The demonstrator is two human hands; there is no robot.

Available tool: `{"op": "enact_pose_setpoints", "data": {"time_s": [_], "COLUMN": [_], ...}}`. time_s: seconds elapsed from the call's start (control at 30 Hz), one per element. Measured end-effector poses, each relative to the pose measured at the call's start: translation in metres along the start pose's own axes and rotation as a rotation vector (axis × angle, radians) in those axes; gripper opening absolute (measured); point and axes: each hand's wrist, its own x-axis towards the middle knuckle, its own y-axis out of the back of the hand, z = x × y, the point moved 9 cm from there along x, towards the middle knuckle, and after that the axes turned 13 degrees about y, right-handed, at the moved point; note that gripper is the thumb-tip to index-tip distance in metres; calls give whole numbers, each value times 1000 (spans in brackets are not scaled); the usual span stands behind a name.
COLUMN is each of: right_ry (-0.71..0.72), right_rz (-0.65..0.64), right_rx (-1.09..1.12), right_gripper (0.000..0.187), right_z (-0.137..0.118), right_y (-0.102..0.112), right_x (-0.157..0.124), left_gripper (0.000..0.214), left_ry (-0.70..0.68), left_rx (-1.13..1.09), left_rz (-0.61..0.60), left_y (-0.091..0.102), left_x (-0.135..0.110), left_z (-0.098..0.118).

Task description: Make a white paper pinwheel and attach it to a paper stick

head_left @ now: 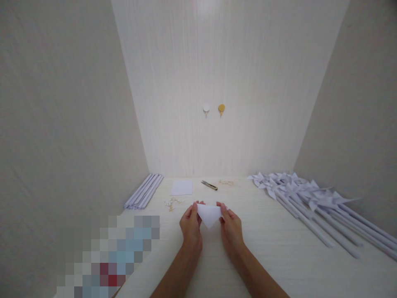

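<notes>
Head view: left hand (pixel 191 223) and right hand (pixel 230 223) grasp a paper triangle (pixel 209 214)

On my feed, both hands are raised at the near middle of the table (pixel 276 248), with the white paper triangle between them. I have the left hand pinching its left upper corner and the right hand pinching its right upper corner, thumbs on the side toward me. Its long edge runs across the top from hand to hand, and its point hangs down toward the forearms. I cannot tell whether it touches the table.

Just beyond the left hand, I see a scatter of small white and tan pieces (pixel 171 203), too small to name. Past those lies a white paper square (pixel 181 187), and farther left of that hand, a row of white paper sticks (pixel 144 192) lies slanted, side by side. Straight beyond both hands I make out thread snips (pixel 209 185), with some thin tan pieces (pixel 226 182) right of them, beyond the right hand.

Well to the right of the right hand, white paper pinwheels (pixel 313 203) lie heaped, heads away from me, sticks toward me. Above and beyond the hands, a white hook (pixel 206 107) and a yellow hook (pixel 221 108) sit side by side on the back wall (pixel 211 145). Left of the left forearm, a patch is pixelated.
</notes>
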Motion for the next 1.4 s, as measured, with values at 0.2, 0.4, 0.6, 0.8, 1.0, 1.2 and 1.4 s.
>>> {"op": "enact_pose_setpoints", "data": {"time_s": [0.2, 0.4, 0.6, 0.8, 1.0, 1.2, 1.4], "right_ry": [19, -42, -27, -17, -17, -21, -73], "right_rz": [-62, -36, -39, -20, -41, -74, -87], "right_rx": [75, 172, 130, 78, 69, 116, 217], "right_gripper": [32, 30, 30, 33, 32, 30, 28], "right_z": [-5, -5, -4, -4, -5, -6, -4], "right_y": [-9, -11, -7, -3, -4, -7, -13], "right_x": [6, 3, 4, 6, 5, 5, 2], "left_gripper": [10, 10, 10, 8, 8, 8, 8], "left_ry": [11, 19, 12, -1, 17, 23, 58], "left_rx": [26, 53, 44, 53, 78, 74, 43], "left_rz": [-73, -136, -134, -121, -102, -154, -212], "left_y": [-7, -8, -6, -5, -4, -6, -10], "left_x": [1, 4, 6, 7, 7, 8, 10], "left_z": [-3, -6, -7, -5, -4, -4, -4]}}
